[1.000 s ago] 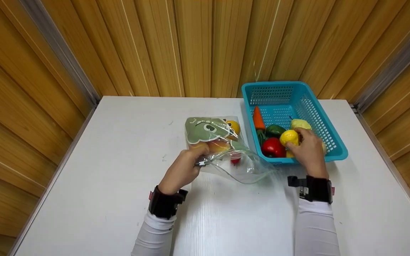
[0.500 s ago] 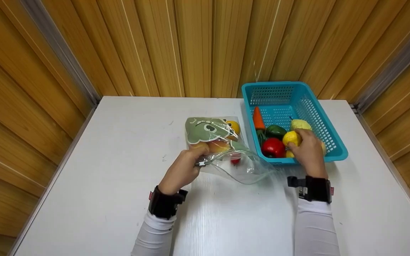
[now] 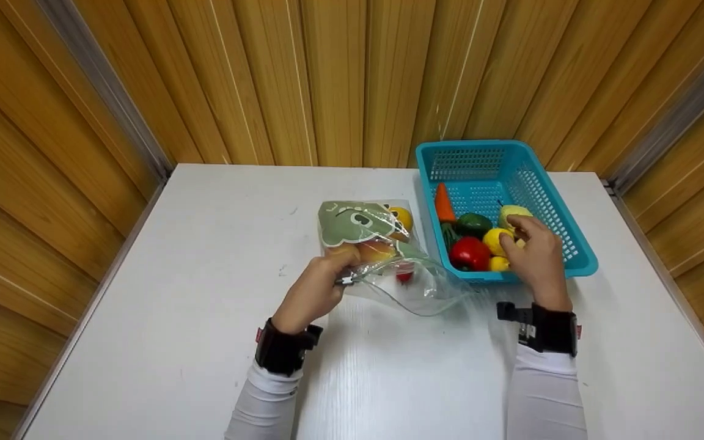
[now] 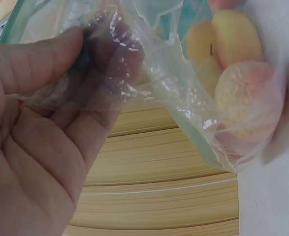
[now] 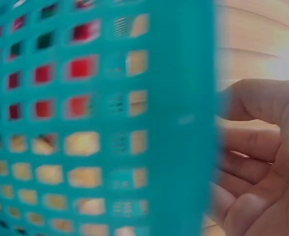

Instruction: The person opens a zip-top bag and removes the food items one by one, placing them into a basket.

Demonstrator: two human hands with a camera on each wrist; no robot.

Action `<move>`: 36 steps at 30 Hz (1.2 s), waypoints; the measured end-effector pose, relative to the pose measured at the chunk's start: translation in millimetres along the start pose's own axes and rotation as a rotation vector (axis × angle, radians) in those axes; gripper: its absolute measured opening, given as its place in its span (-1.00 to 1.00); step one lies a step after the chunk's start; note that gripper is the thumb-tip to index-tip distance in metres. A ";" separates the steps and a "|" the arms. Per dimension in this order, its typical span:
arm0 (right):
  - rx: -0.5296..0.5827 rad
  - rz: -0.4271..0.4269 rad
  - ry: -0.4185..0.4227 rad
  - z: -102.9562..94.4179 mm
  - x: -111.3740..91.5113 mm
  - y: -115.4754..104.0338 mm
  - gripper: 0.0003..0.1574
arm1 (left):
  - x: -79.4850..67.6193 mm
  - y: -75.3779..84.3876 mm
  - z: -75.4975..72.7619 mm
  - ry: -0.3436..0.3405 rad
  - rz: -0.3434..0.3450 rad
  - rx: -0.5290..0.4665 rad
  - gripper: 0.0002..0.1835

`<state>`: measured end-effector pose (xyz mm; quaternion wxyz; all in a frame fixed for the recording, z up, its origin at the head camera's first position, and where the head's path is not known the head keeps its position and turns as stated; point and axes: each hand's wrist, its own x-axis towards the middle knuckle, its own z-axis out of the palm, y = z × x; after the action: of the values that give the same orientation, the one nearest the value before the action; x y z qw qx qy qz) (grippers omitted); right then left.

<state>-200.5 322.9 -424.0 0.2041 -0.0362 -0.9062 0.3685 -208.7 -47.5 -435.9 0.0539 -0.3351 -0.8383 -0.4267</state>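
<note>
My left hand [image 3: 312, 290] pinches the clear bag [image 3: 410, 252] on the desk [image 3: 236, 244], by the basket's [image 3: 481, 277] near-left corner. Picking seems the step: my right hand [image 3: 537, 256], thumb and forefinger parted near the lemon [image 3: 494, 242], needs a closing pinch.

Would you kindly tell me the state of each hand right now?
Left hand: closed, holding the clear bag by its edge.
Right hand: open over the basket, with nothing visibly held.

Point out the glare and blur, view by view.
Head: white glints on the clear bag, pale sheen on the table; left wrist: bright highlights on the same clear bag; right wrist: teal basket blurred, strong glare over part of the wood-grain wall.
</note>
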 end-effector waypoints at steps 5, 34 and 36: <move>0.084 -0.099 0.039 -5.8 -6.1 -18.6 -0.61 | 0.0 -0.6 0.4 0.004 -0.001 0.004 -0.51; 0.031 -0.498 -0.783 12.9 -41.2 -92.4 -0.61 | 0.1 -1.2 1.6 0.019 0.012 -0.017 -0.51; -0.026 -0.504 -0.838 23.1 -40.6 -94.3 -0.61 | 0.1 -1.0 1.3 0.018 0.010 -0.020 -0.52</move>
<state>-164.6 230.6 -388.5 -0.0960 0.3331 -0.8956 0.2790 -209.1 -46.8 -437.4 0.0602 -0.3358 -0.8318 -0.4379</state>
